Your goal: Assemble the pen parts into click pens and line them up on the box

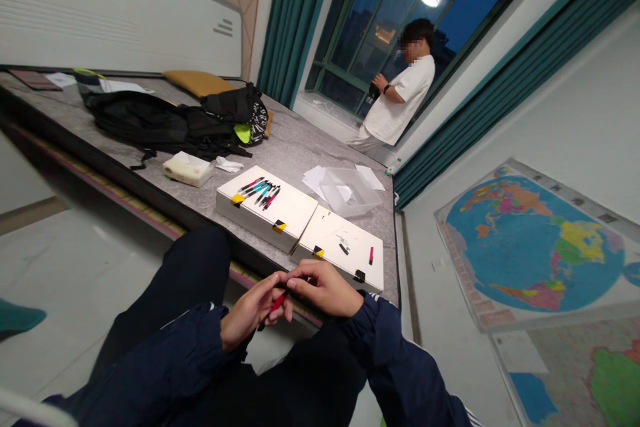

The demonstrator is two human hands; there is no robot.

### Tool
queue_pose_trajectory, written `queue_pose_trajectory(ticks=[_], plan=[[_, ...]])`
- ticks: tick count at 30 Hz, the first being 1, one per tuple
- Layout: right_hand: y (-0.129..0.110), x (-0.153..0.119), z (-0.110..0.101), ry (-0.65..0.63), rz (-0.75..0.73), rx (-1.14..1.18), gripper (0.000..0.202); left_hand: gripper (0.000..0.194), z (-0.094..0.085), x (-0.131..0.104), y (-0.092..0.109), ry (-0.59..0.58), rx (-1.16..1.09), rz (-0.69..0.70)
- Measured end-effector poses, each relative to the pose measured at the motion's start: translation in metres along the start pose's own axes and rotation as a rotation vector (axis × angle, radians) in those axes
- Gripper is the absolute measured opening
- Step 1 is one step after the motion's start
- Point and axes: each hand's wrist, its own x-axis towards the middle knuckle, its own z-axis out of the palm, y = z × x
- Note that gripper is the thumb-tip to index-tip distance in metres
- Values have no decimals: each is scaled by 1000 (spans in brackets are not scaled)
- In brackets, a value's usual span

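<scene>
Over my lap, close to the bed's front edge, my left hand [257, 310] is closed round a pen with a red barrel [278, 302]. My right hand [325, 287] meets it from the right, its fingers bent and pressed together at the pen's upper end; the fingers partly hide what they grip there. Just beyond my hands, a white box [320, 230] carries a loose red pen barrel [371, 255] and small dark pen parts [344, 249]. Several red, blue and black pens [261, 192] lie in a row on the white box to its left [295, 207].
Behind the boxes sits a clear plastic tray [367, 207] with papers around it. A tissue pack [187, 170] and black backpack [165, 123] lie on the left. By the window stands a person in white [403, 100]. World map [540, 240] on the right wall.
</scene>
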Motion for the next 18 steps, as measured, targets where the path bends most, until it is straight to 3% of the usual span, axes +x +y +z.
queue_pose_trajectory(ticks=[3, 7, 11, 18], plan=[[1, -3, 3, -22, -11, 8, 29, 36, 0, -1, 2, -4, 29, 30], [9, -7, 9, 44, 137, 230, 31, 32, 0, -4, 1, -8, 107, 95], [18, -10, 18, 122, 214, 357, 33, 42, 3, -7, 0, 63, 292, 159], [23, -14, 40, 392, 242, 426, 43, 53, 5, -5, -4, 64, 303, 204]])
